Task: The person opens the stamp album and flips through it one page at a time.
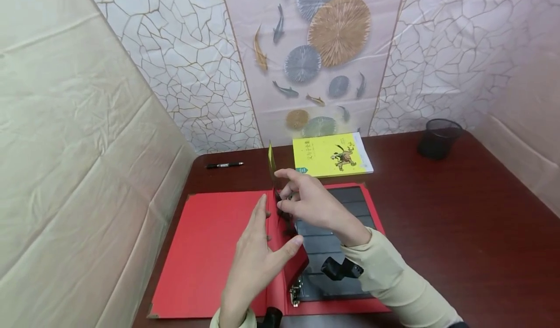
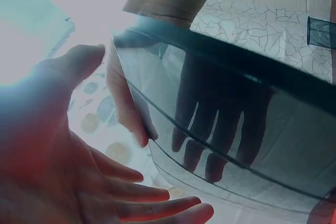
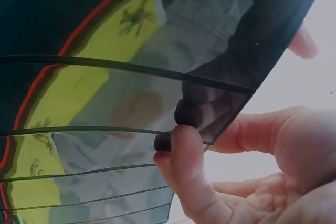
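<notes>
A red ring binder (image 1: 210, 255) lies spread open on the table, its left cover bare. Black stock-album pages (image 1: 317, 250) with horizontal pocket strips fill the right side. One glossy black page (image 3: 121, 98) is lifted off the stack, seen nearly edge-on in the head view. My right hand (image 1: 312, 201) pinches its edge between thumb and fingers (image 3: 189, 156). Over the binder's spine my left hand (image 1: 251, 255) is held with straight fingers and the thumb apart, facing the raised page; its dark reflection shows on the page in the left wrist view. Metal rings (image 1: 295, 293) show at the spine's near end.
A yellow book (image 1: 325, 155) lies behind the binder, and a black pen (image 1: 224, 164) to its left. At the back right stands a black mesh bin (image 1: 439, 141). Patterned cloth walls surround the dark red-brown table (image 1: 459, 231).
</notes>
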Tool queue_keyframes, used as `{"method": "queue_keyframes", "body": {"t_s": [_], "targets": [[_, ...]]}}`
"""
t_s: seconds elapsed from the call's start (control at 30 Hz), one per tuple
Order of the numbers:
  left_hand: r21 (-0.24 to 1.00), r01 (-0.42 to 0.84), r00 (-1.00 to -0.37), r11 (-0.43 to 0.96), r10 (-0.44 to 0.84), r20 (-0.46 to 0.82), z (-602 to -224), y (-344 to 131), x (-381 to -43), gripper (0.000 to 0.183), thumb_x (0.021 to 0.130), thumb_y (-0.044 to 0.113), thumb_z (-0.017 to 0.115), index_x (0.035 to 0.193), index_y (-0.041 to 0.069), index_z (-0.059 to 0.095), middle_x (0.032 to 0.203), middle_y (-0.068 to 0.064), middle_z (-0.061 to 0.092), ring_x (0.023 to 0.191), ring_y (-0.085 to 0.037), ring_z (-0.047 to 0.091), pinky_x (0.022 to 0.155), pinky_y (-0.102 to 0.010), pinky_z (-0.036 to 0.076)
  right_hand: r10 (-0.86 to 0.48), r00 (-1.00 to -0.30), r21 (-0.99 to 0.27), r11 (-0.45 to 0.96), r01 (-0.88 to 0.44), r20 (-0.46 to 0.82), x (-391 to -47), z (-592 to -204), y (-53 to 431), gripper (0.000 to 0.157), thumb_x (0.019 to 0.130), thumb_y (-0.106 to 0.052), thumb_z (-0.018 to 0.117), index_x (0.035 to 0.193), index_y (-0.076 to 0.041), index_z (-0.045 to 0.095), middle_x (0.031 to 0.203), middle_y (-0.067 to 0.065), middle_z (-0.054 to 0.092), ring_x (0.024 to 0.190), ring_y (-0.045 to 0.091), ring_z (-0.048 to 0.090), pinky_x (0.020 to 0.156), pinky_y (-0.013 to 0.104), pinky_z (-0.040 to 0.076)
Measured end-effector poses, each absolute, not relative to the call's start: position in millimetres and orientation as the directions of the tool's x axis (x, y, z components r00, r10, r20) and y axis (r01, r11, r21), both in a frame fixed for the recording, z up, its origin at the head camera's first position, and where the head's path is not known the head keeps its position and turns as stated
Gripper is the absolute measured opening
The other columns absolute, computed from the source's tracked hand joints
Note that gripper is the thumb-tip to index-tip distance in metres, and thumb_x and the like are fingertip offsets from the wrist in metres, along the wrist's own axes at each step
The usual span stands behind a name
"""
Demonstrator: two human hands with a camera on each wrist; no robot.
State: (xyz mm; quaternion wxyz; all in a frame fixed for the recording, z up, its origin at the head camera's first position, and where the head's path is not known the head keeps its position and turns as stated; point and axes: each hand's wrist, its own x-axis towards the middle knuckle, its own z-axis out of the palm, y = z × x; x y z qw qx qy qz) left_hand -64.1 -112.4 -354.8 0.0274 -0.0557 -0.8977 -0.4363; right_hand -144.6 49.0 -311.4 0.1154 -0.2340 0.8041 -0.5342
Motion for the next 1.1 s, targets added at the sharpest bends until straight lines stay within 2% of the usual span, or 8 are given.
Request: {"method": "queue_keyframes", "body": {"t_s": [0.3, 0.47, 0.53, 0.77, 1.0, 1.1], "targets": [[0.778, 0.133, -0.991, 0.614, 0.070, 0.114, -355.1, -112.2, -57.8, 0.103, 0.086, 0.061, 0.071, 0.162, 0.011, 0.022, 0.163, -0.006, 0.029, 0.134, -0.029, 0.049, 0.089, -0.050, 0.055, -0.527, -0.848, -0.908, 0.322, -0.268, 0.063, -142.3, -314.2, 44.6, 0.060, 0.093, -0.003, 0.068, 0.148, 0.001, 0.043, 0.100, 0.009, 0.067, 0.063, 0.017, 0.065, 0.062, 0.033, 0.056], [0.786, 0.186, -0.983, 0.590, 0.102, 0.156, -354.6, -113.9, -57.1, 0.098, 0.088, 0.054, 0.073, 0.162, 0.012, 0.024, 0.162, -0.005, 0.032, 0.130, -0.028, 0.052, 0.086, -0.044, 0.057, -0.532, -0.846, -0.921, 0.308, -0.239, 0.042, -142.9, -318.7, 51.1, 0.062, 0.097, -0.013, 0.068, 0.150, -0.001, 0.040, 0.103, 0.008, 0.066, 0.067, 0.021, 0.067, 0.066, 0.035, 0.057], [0.792, 0.208, -0.978, 0.574, 0.111, 0.175, -354.3, -115.4, -57.3, 0.095, 0.088, 0.048, 0.075, 0.161, 0.013, 0.026, 0.159, -0.006, 0.036, 0.128, -0.029, 0.054, 0.083, -0.041, 0.057, -0.525, -0.850, -0.925, 0.306, -0.223, 0.031, -143.8, -321.1, 56.1, 0.062, 0.098, -0.017, 0.067, 0.151, -0.002, 0.039, 0.103, 0.008, 0.065, 0.069, 0.022, 0.066, 0.068, 0.036, 0.057], [0.797, 0.293, -0.953, 0.529, 0.099, 0.285, -356.4, -124.3, -52.4, 0.074, 0.089, 0.026, 0.078, 0.153, 0.017, 0.042, 0.141, -0.007, 0.057, 0.118, -0.029, 0.061, 0.081, -0.045, 0.059, -0.496, -0.866, -0.894, 0.357, -0.271, 0.065, -148.8, -334.7, 77.3, 0.056, 0.100, -0.021, 0.066, 0.147, 0.002, 0.045, 0.104, 0.010, 0.067, 0.076, 0.018, 0.066, 0.068, 0.035, 0.057], [0.774, 0.409, -0.903, 0.483, 0.094, 0.418, -358.4, -132.8, -47.7, 0.058, 0.091, 0.009, 0.073, 0.146, 0.011, 0.053, 0.148, -0.007, 0.052, 0.116, -0.026, 0.064, 0.079, -0.039, 0.060, -0.441, -0.889, -0.823, 0.453, -0.342, 0.127, -154.8, -345.5, 94.2, 0.049, 0.100, -0.023, 0.066, 0.141, 0.000, 0.052, 0.111, 0.006, 0.068, 0.103, 0.019, 0.065, 0.093, 0.044, 0.052], [0.756, 0.444, -0.881, 0.480, 0.082, 0.465, -360.4, -136.9, -45.7, 0.052, 0.091, 0.005, 0.072, 0.142, 0.008, 0.057, 0.147, -0.008, 0.054, 0.114, -0.025, 0.066, 0.077, -0.036, 0.060, -0.430, -0.892, -0.812, 0.467, -0.350, 0.137, -158.7, -351.6, 103.6, 0.050, 0.099, -0.022, 0.067, 0.140, 0.001, 0.052, 0.119, 0.011, 0.067, 0.109, 0.025, 0.065, 0.095, 0.047, 0.053]]}}
